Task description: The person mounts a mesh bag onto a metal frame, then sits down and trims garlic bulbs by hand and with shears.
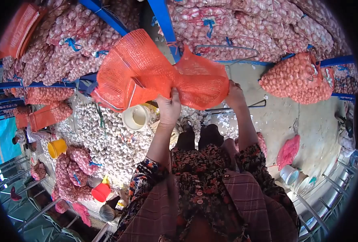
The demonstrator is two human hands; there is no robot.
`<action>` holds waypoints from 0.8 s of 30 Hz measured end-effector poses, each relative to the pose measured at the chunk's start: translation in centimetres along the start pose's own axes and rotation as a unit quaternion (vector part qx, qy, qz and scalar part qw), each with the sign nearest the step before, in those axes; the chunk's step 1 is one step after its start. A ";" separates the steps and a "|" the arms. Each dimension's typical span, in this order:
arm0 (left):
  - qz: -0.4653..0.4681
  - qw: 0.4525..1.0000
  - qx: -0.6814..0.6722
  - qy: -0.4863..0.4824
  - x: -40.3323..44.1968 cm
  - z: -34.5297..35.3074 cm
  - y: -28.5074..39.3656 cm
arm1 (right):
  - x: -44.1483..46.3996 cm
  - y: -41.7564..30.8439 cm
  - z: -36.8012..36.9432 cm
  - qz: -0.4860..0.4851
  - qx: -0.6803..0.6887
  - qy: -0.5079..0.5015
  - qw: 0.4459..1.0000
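Held up in front of me is an orange mesh sack (142, 60), bunched at its middle and spread wide on the left. My left hand (169, 108) is closed around the gathered mesh near its centre. At the sack's right end, my right hand (235, 95) grips the edge, its fingertips partly hidden by the mesh. No garlic shows inside the sack. Below it, a white bucket (136, 117) stands among a broad heap of loose garlic bulbs (102, 141).
Filled garlic sacks (251, 24) are stacked behind blue metal posts (161, 20). One full orange sack (296, 78) lies at right on the concrete floor (275, 117). A yellow bucket (57, 148), a red bucket (101, 192) and a pink sack (288, 152) lie around. Another person (33, 135) is at far left.
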State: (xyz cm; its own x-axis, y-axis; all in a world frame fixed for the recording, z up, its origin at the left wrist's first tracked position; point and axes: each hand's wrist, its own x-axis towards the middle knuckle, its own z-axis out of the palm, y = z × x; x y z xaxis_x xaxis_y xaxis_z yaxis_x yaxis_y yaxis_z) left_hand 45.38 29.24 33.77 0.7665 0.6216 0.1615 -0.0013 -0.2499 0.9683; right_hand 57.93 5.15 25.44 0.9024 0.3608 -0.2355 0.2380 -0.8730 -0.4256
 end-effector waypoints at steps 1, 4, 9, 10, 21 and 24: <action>0.038 0.995 0.090 -0.027 -0.2 0.9 -0.8 | -1.6 -0.8 -1.7 0.008 -0.008 0.003 1.000; 0.096 0.974 0.203 -0.039 -1.3 4.1 -0.8 | -6.2 -8.7 -8.5 -0.048 0.246 0.153 0.956; 0.232 0.948 0.215 -0.039 -1.6 8.8 1.3 | -8.6 -17.0 -13.5 -0.245 0.136 0.192 0.940; 0.210 0.960 0.171 -0.075 -2.2 9.9 2.1 | -8.3 -16.8 -12.9 -0.241 0.115 0.138 0.954; 0.059 0.949 0.050 -0.304 -5.9 11.7 6.2 | -5.7 0.9 -14.9 -0.049 0.505 0.205 0.837; 0.133 0.967 0.095 -0.196 -4.5 12.3 6.8 | -6.2 4.5 -16.9 0.054 0.744 0.149 0.649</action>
State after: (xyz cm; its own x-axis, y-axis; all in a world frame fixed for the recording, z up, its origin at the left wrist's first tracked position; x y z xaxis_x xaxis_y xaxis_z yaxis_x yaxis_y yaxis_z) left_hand 49.77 15.61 37.31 0.9398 0.1963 0.2798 -0.1431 -0.5174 0.8437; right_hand 59.46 -6.57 39.78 0.9670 0.0509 -0.2496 -0.2434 0.4745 -0.8459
